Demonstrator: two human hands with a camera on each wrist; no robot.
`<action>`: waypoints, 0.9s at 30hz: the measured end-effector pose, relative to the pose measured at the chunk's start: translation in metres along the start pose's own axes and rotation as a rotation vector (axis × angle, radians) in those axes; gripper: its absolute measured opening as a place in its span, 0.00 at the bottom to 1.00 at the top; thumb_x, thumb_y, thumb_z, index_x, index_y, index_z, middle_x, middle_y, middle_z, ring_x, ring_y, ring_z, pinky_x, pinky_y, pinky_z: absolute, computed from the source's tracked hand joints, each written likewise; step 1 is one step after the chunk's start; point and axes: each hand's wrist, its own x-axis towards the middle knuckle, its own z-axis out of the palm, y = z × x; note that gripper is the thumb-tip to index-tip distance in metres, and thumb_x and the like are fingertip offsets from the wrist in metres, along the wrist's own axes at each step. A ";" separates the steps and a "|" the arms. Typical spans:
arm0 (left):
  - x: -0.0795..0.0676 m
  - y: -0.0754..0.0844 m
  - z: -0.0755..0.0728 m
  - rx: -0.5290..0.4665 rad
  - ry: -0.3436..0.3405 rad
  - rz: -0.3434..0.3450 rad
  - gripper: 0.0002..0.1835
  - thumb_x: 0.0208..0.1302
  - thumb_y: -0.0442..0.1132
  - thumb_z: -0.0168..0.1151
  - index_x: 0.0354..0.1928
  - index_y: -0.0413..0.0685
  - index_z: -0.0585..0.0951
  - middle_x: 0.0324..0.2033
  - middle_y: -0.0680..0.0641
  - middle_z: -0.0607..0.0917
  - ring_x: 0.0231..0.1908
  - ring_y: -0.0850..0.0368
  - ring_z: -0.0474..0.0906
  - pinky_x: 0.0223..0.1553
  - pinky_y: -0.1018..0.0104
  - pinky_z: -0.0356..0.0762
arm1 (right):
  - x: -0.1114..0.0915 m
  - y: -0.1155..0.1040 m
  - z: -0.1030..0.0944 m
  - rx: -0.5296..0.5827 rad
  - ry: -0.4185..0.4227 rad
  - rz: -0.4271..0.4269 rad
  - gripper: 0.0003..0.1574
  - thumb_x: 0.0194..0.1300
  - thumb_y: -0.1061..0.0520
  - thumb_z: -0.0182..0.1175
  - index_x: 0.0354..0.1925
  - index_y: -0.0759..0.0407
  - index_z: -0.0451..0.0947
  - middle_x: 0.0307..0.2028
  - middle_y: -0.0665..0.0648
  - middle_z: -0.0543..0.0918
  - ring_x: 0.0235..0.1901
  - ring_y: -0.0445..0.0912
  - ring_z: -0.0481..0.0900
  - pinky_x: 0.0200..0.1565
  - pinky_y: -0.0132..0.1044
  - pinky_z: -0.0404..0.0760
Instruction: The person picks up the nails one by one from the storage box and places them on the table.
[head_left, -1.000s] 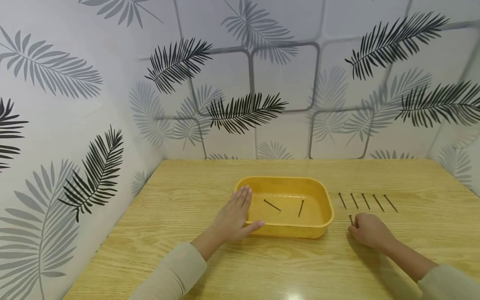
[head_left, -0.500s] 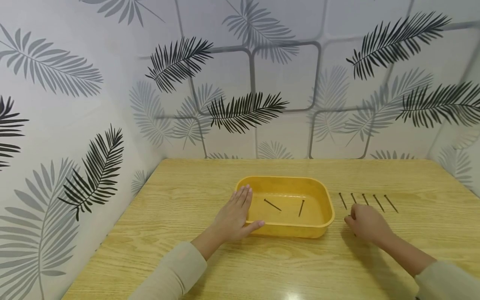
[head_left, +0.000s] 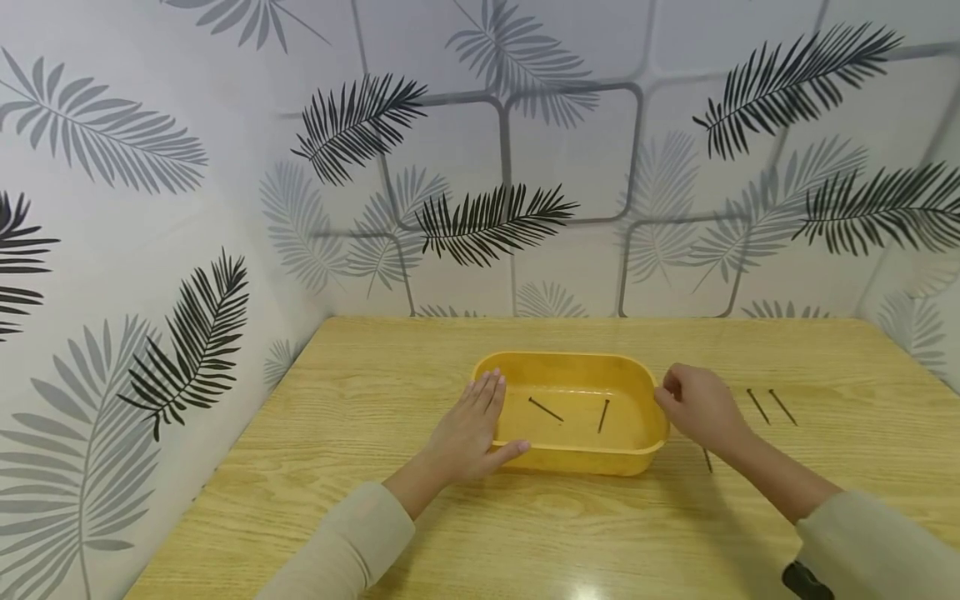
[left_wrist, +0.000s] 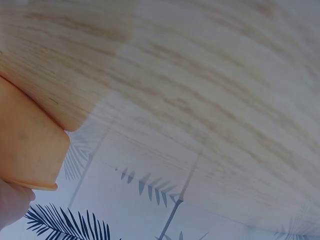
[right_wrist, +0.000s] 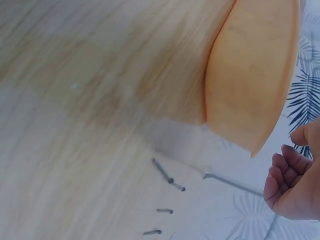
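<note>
A yellow tray (head_left: 577, 462) stands on the table with two dark nails (head_left: 545, 409) lying apart on its floor. My left hand (head_left: 468, 433) rests on the tray's left rim, fingers straight and thumb over the front edge. Beside the right rim is my right hand (head_left: 701, 408), over the row of nails. The right wrist view shows this right hand (right_wrist: 295, 175) with loosely bent fingers, thumb apart and no nail between them. A single nail (head_left: 707, 461) lies below it on the wood. Two row nails (head_left: 758, 407) show at the right; the others are hidden by the hand in the head view.
The wooden table (head_left: 360, 375) reaches back to a wall (head_left: 570, 275) patterned with feathery leaves. Another patterned wall (head_left: 97, 250) borders it on the left. A dark strap (head_left: 806, 581) shows at the right sleeve.
My right hand has let go of the nail in front of the row and moved up and left to the tray's right rim. My left hand has stayed put.
</note>
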 end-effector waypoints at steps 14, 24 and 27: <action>0.000 0.000 0.000 -0.002 -0.002 -0.007 0.59 0.53 0.76 0.07 0.69 0.30 0.48 0.70 0.34 0.51 0.72 0.44 0.45 0.71 0.53 0.47 | 0.022 -0.035 0.026 0.085 -0.076 -0.085 0.12 0.60 0.65 0.54 0.20 0.62 0.70 0.14 0.52 0.68 0.16 0.41 0.59 0.22 0.32 0.61; 0.001 -0.001 0.002 0.003 -0.005 -0.009 0.59 0.53 0.76 0.06 0.70 0.30 0.48 0.70 0.34 0.51 0.72 0.44 0.44 0.71 0.53 0.47 | 0.030 -0.036 0.041 0.090 -0.172 -0.039 0.12 0.60 0.66 0.53 0.19 0.63 0.69 0.14 0.53 0.69 0.15 0.41 0.60 0.22 0.32 0.63; 0.001 -0.001 0.002 -0.002 -0.011 -0.009 0.59 0.52 0.76 0.06 0.70 0.31 0.48 0.71 0.34 0.51 0.72 0.44 0.44 0.71 0.53 0.47 | 0.031 -0.034 0.043 0.061 -0.205 -0.026 0.14 0.58 0.66 0.54 0.18 0.62 0.67 0.12 0.51 0.65 0.14 0.40 0.57 0.21 0.31 0.61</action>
